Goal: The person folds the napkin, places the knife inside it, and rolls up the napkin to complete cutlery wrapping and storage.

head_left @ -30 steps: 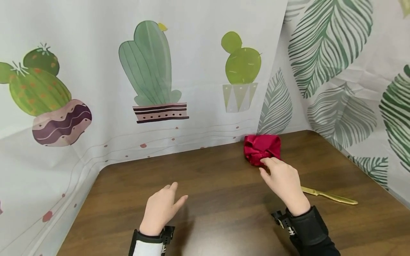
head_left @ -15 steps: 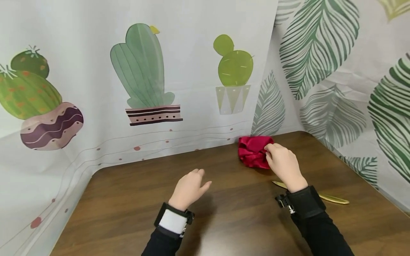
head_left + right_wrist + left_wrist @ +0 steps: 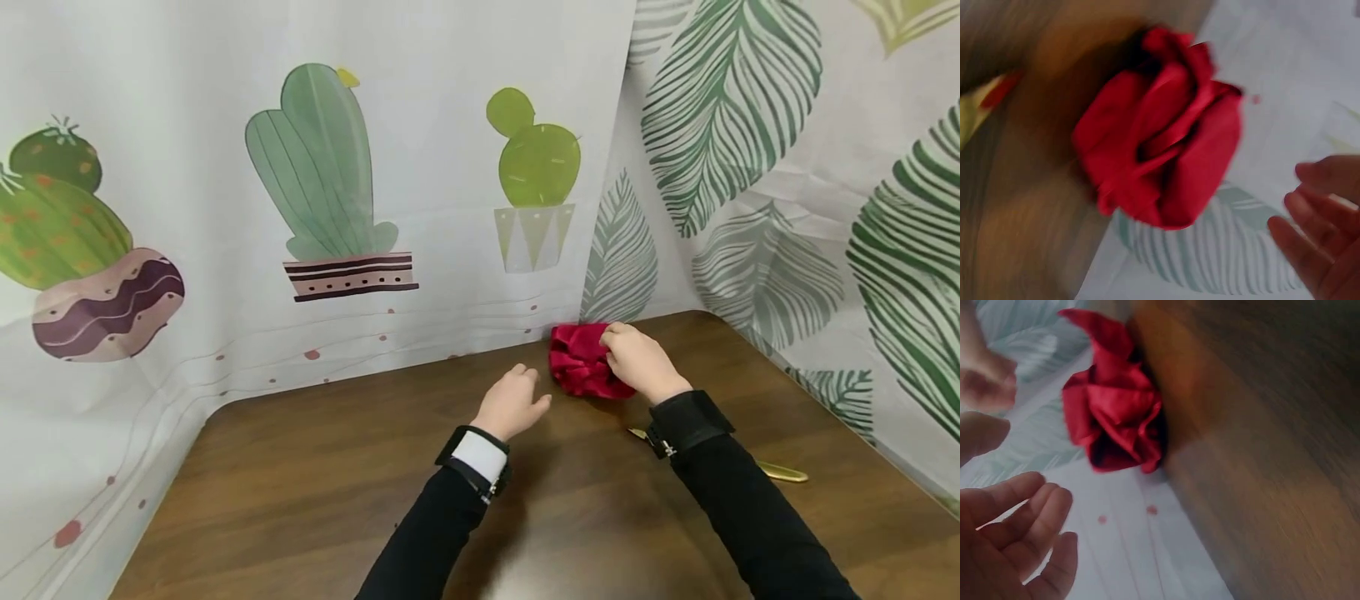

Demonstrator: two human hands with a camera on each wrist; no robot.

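Note:
At the table's far edge lies a bunched red satin cloth (image 3: 581,362), gathered in layered folds; it fills the middle of the right wrist view (image 3: 1166,137). My right hand (image 3: 637,358) is at the cloth's right side with its fingers loosely bent. In the right wrist view a gap shows between those fingers (image 3: 1310,231) and the fabric. Coming in from the front left, my left hand (image 3: 508,404) is over the table with relaxed fingers, holding nothing. The left wrist view shows its fingers (image 3: 1029,519) apart from the cloth (image 3: 1113,412).
A gold table knife (image 3: 783,472) lies on the brown wooden table (image 3: 322,475), its middle hidden behind my right forearm. A white curtain (image 3: 442,167) printed with cacti and leaves hangs right behind the table's far edge.
My left hand has moved right and forward towards the cloth. My right hand has shifted from the cloth's front to its right side. The cloth's folds look more loosened.

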